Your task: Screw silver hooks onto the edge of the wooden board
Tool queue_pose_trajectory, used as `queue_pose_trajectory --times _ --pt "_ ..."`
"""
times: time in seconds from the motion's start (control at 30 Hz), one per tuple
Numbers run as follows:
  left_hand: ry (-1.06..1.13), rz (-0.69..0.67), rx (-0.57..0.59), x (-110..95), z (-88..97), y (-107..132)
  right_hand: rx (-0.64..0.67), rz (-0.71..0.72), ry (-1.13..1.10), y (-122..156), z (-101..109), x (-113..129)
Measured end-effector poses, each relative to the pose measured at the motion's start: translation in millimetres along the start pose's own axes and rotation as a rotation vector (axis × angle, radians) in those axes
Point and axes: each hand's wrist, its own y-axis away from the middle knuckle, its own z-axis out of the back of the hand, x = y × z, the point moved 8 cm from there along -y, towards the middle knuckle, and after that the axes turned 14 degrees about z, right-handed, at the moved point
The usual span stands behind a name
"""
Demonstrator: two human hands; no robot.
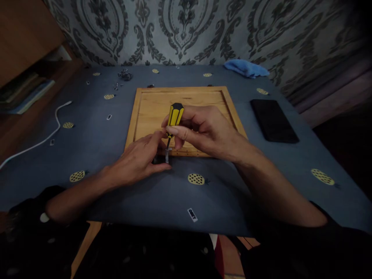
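The right hand [213, 130] is gripping 1 screwdriver [175, 116] in its fingers; below them, the left hand [139, 155] is pinching 1 metal piece [167, 156] at the board's [151, 112] edge.

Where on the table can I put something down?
Free patches: left, between the white cable and the wooden board; right, nearer you than the black slab. Crowded: the board's near edge, with left hand, right hand, screwdriver and metal piece.

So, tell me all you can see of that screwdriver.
The screwdriver has a ridged, plastic-looking yellow-and-black handle with a black end, and a thin, metal-looking shaft. It points down, its top leaning right, at the near edge of the wooden board. The right hand pinches the handle's lower part; the tip is at a small metal piece, contact unclear.
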Motion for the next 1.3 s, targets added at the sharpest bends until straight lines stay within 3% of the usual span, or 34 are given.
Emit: queue_pose_trajectory --times 0.23,0.37,0.43,0.73,1.3 --pt "-0.015 0.013 0.006 0.3 -0.3 0.6 -0.075 -0.010 -0.061 2.7 3.1 6.8" --pt "0.025 0.020 0.011 1.7 -0.8 0.4 -0.389 0.069 -0.018 11.6 27.9 22.0" --pt "0.045 0.018 0.018 2.2 -1.3 0.6 -0.461 0.067 0.016 17.5 33.5 22.8" --pt "0.032 0.032 0.019 3.7 -1.1 1.1 -0.328 -0.011 -0.014 24.8 13.9 -0.4" --pt "0.018 0.035 -0.002 2.4 0.0 1.0 -0.236 -0.021 -0.019 24.3 3.8 1.7"
